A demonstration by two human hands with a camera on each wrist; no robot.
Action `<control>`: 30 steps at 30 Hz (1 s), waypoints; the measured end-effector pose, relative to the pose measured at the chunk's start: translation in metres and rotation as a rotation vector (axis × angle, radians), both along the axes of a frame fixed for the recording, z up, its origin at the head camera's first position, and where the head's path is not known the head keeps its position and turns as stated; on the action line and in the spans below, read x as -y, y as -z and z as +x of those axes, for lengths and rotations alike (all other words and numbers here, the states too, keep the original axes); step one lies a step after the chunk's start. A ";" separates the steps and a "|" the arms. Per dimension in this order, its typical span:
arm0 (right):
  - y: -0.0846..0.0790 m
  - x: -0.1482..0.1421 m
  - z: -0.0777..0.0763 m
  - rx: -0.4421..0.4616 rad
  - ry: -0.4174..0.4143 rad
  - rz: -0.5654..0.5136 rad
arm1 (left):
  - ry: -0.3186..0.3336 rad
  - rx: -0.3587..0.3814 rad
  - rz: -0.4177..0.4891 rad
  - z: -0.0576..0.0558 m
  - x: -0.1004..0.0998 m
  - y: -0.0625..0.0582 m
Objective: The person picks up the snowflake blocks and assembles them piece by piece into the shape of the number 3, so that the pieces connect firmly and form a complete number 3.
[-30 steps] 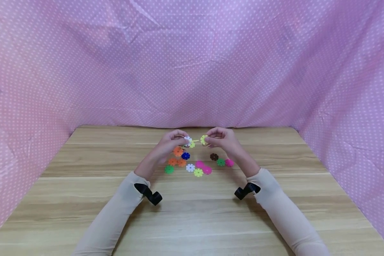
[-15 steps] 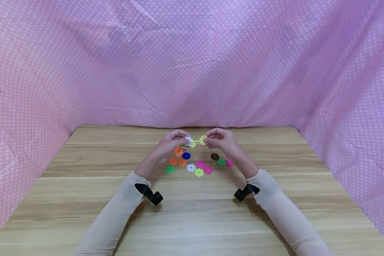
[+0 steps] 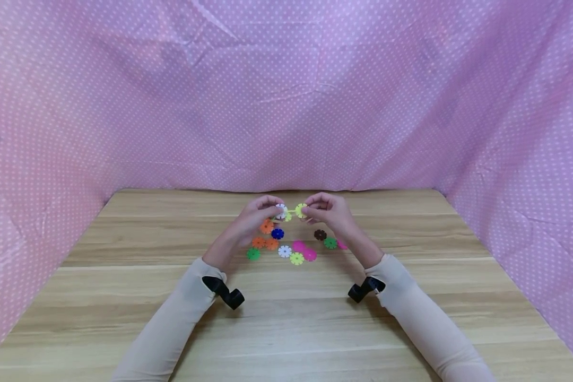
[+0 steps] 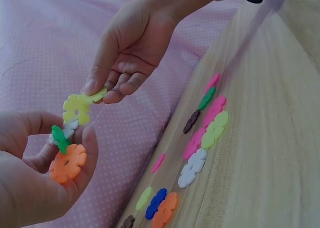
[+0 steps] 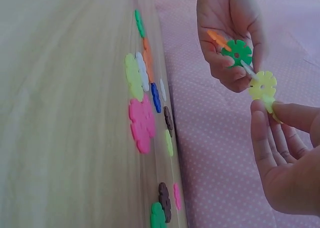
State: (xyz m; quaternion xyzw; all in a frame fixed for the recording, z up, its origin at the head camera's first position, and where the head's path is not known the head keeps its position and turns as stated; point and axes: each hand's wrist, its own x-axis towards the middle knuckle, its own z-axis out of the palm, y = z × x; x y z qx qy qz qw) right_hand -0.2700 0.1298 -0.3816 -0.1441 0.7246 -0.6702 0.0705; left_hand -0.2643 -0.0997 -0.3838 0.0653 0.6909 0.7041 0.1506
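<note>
Honestly, looks like joining: left hand [image 4: 30, 175] holds the disc chain [image 4: 61, 140], right hand [image 4: 132, 45] pinches a yellow disc [image 3: 300, 210], next probably needs a straight push.

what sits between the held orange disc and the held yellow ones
A green disc, then a white disc seen nearly edge-on; the right wrist view shows both.

orange disc [image 4: 68, 164] | green disc [image 5: 239, 51] | white disc [image 4: 71, 127] | 2 yellow discs [image 4: 75, 105], touching | raised

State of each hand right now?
Left hand: holding a cluster of white, green and orange flower-shaped plastic discs.
Right hand: pinching a yellow flower-shaped plastic disc.
</note>
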 end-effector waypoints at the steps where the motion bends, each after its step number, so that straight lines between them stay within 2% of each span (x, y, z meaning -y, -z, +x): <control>1: 0.000 0.000 0.000 -0.001 -0.001 -0.006 | -0.004 0.001 -0.001 0.000 -0.001 0.000; 7: 0.003 0.002 0.000 -0.013 -0.003 -0.024 | -0.010 -0.010 -0.012 0.002 -0.004 0.002; 17: 0.004 0.001 0.001 -0.014 -0.010 -0.028 | 0.041 -0.040 -0.033 0.004 -0.003 0.004; 30: -0.003 -0.001 0.001 -0.051 -0.021 0.003 | -0.018 -0.044 0.009 0.005 -0.003 0.000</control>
